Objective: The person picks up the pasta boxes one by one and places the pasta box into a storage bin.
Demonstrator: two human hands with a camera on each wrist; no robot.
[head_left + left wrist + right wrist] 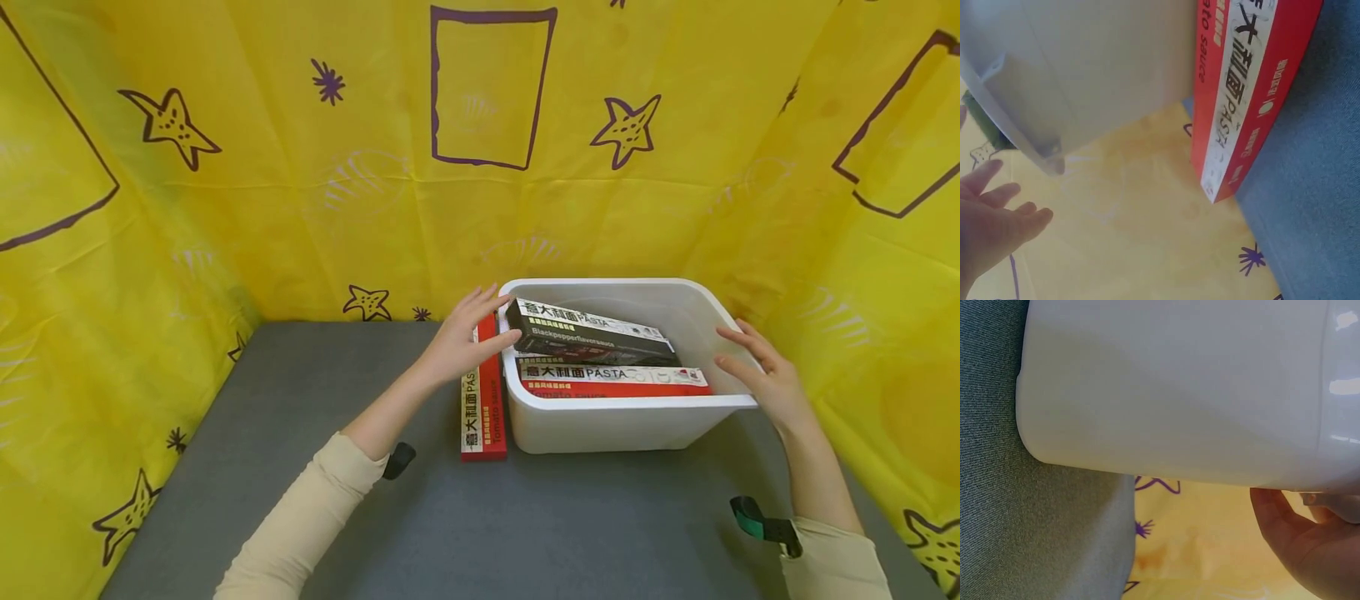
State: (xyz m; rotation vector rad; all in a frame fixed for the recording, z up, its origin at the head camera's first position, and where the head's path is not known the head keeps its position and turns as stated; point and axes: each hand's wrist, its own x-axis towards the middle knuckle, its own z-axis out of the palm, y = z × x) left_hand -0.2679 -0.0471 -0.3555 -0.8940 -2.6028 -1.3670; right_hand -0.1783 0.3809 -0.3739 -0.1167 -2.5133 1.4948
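Note:
A white plastic bin [600, 429] stands on the table with several pasta boxes inside. On top, a black pepper pasta box [592, 333] lies tilted, its left end raised near the left rim. In front of it is a red tomato sauce pasta box [615, 379]. My left hand [468, 333] is spread at the bin's left rim, its thumb close to the black box; in the left wrist view its fingers [1000, 194] hold nothing. My right hand [765, 379] is at the right rim, fingertips reaching over it; whether they press the wall is unclear.
Another red pasta box [483, 417] lies on the grey table [360, 533], along the bin's left side and under my left hand. A yellow patterned cloth [480, 225] hangs behind the table and along both sides.

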